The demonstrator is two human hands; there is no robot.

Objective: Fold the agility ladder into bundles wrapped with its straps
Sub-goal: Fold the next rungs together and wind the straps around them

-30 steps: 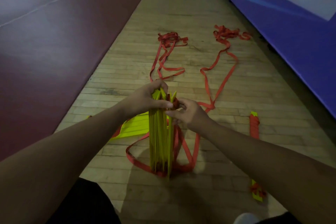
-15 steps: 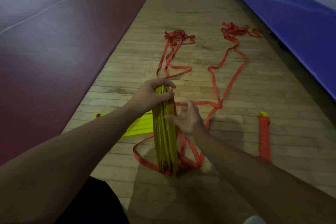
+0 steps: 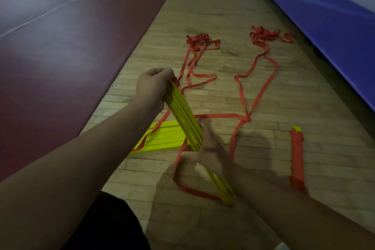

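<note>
A stack of yellow ladder rungs (image 3: 183,116) is held tilted above the wooden floor, its top end leaning left. My left hand (image 3: 151,89) grips the top end of the stack. My right hand (image 3: 207,151) wraps around the stack's middle from the right. Its lower end (image 3: 224,191) touches the floor inside a loop of red strap (image 3: 194,191). Long red straps (image 3: 250,95) trail away over the floor to two tangles at the back. More yellow rungs (image 3: 164,138) lie flat behind the stack.
A finished bundle wrapped in red strap (image 3: 297,157) lies on the floor to the right. A dark red mat (image 3: 60,46) borders the wood on the left, a blue banner wall (image 3: 334,26) on the right. My dark-clothed knee (image 3: 105,227) is at the bottom.
The rung stack went from upright to tilted, top end to the left. My right hand dropped from the top of the stack to its middle and closed around it.
</note>
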